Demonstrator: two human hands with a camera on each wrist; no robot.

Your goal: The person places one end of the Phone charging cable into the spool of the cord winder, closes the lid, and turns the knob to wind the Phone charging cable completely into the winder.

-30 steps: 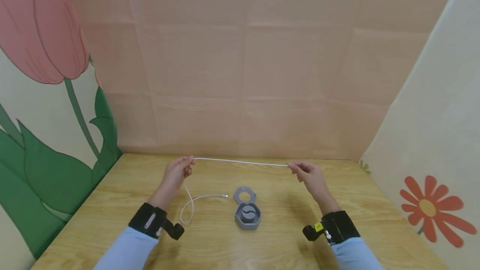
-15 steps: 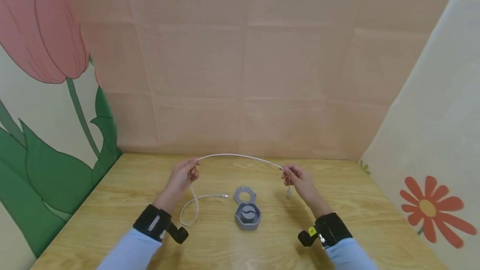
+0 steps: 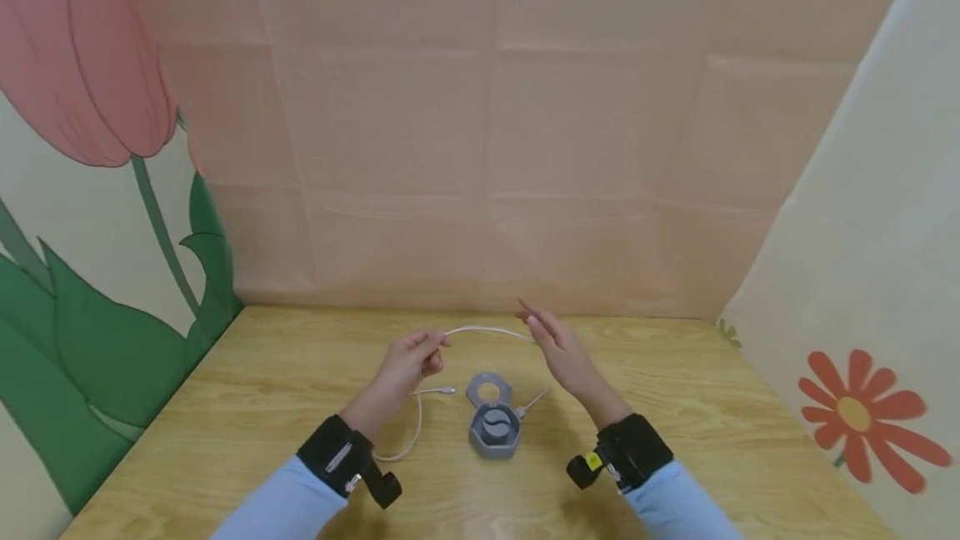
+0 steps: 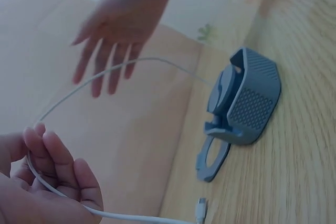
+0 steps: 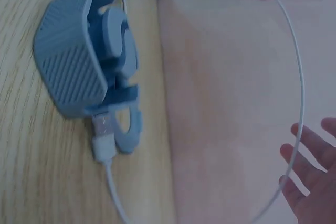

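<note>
Nearest the viewer, a grey, hexagon-sided plastic cable holder with a perforated wall and a ring-shaped lid hinged open sits on the wood-grain worktop. A thin white cable arcs above it: the left hand pinches it between curled fingers, the right hand is spread with straight fingers, the cable running just beside them. One plug rests against the holder; the other end lies left of the lid. Beyond, creased peach paper walls, tulip and daisy panels flanking.
</note>
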